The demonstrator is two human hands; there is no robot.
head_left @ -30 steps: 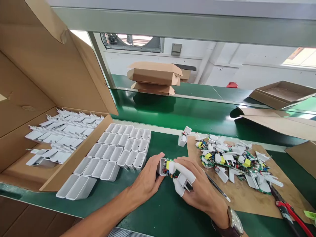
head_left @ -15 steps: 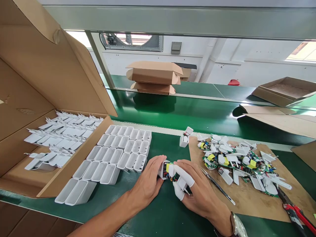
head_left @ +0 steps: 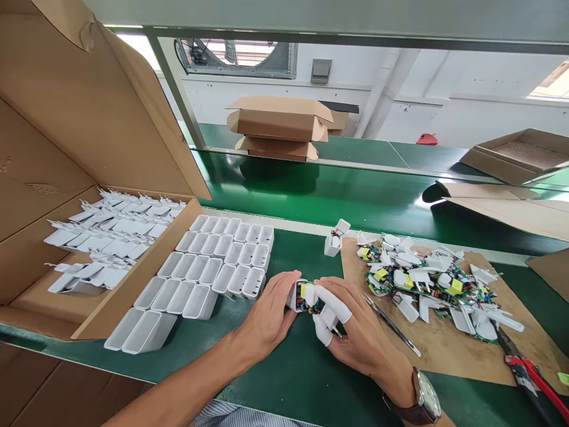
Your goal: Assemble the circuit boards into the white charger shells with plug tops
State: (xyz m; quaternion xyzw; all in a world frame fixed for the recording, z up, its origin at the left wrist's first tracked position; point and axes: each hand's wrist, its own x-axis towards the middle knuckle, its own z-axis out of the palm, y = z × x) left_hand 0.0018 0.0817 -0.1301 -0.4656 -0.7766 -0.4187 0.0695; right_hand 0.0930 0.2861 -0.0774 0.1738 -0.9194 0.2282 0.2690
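In the head view my left hand (head_left: 269, 311) is closed around a white plastic case (head_left: 292, 296), mostly hidden by the fingers. A circuit board (head_left: 311, 301) with a yellow component sticks out of the case's open end, partly inside it. My right hand (head_left: 362, 332), with white covers on thumb and forefinger, pinches the board's outer end beside a white plug piece (head_left: 329, 317). Left of my hands stand rows of open white cases (head_left: 198, 301). Farther back, one white case with its lid part raised (head_left: 333, 244) stands upright.
A cardboard sheet (head_left: 444, 356) on the right bears a heap of circuit boards with white parts (head_left: 427, 279), tweezers (head_left: 393, 326) and red-handled cutters (head_left: 520, 362). At left, a big cardboard box (head_left: 137, 279) holds rows of white parts. Folded cartons (head_left: 278, 121) lie behind.
The view has tilted and shifted slightly. Both hands keep their hold on the case and circuit board, with hardly any visible movement between them.
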